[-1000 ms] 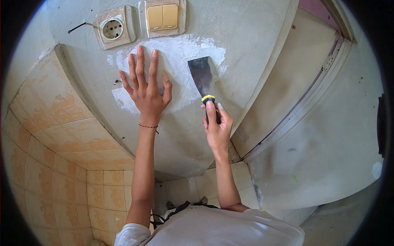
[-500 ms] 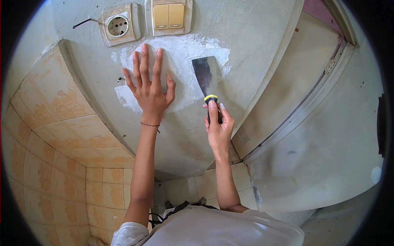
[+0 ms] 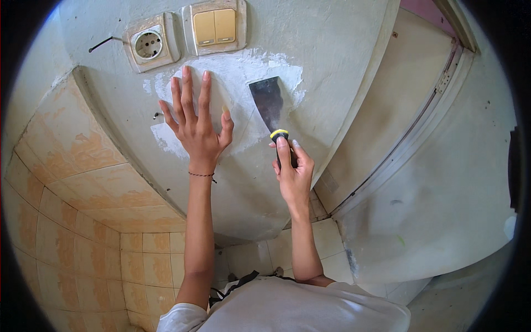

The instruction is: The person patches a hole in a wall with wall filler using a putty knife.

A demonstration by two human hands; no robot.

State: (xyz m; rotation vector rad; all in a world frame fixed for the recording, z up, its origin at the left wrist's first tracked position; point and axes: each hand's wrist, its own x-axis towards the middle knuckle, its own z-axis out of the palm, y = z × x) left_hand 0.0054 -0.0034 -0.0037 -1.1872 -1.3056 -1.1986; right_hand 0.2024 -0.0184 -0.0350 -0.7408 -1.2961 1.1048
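My left hand (image 3: 198,130) rests spread flat on the wall, fingers apart over a rough patch of white filler (image 3: 238,72), with a cord bracelet at its wrist. In my right hand (image 3: 293,169) is a putty knife (image 3: 267,102) with a dark handle and yellow collar, its wide metal blade lying on or just over the right part of the patch. Above sit a round socket in a square plate (image 3: 148,44) and a double beige switch (image 3: 214,25). A small screw or plug (image 3: 157,115) sticks out left of my left hand.
A long nail (image 3: 101,43) juts out left of the socket. Orange-mottled tiles (image 3: 94,188) cover the lower left walls. At right are a wall edge, a pale door (image 3: 387,110) in its frame and a grey wall (image 3: 431,210). My feet show on the tiled floor (image 3: 251,254) below.
The view shifts slightly between frames. Both hands keep nearly the same positions on the wall, and the blade differs only very slightly in place against the patch.
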